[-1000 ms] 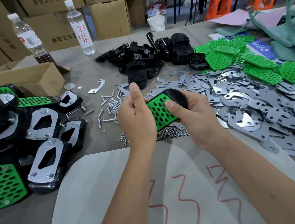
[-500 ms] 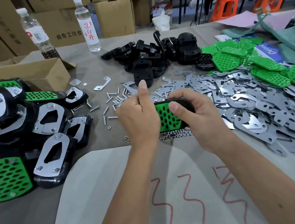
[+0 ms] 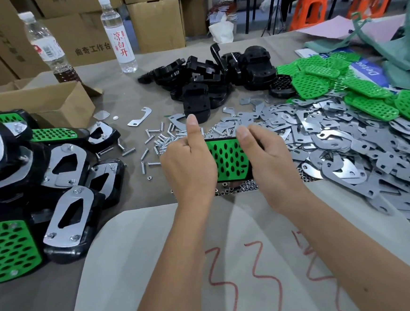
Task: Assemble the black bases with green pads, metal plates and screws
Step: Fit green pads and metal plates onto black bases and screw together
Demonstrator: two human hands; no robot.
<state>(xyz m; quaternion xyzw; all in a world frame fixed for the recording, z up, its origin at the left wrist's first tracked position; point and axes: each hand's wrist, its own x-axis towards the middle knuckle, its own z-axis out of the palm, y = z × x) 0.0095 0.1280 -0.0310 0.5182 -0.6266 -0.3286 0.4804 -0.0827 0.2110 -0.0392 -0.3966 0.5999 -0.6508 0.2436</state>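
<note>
Green pad [image 3: 228, 159] now faces camera squarely, long side level; earlier tilted, rounded black base [image 3: 235, 177] end showing. Left hand [image 3: 187, 166] and right hand [image 3: 270, 160] grip its ends, thumbs raised, above nuts [image 3: 238, 188].

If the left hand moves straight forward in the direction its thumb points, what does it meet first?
Probably the loose screws just beyond the left hand, then the single black base standing in front of the black pile. The thumb points away from the person; depth is unclear, so it could pass above the screws.
</note>
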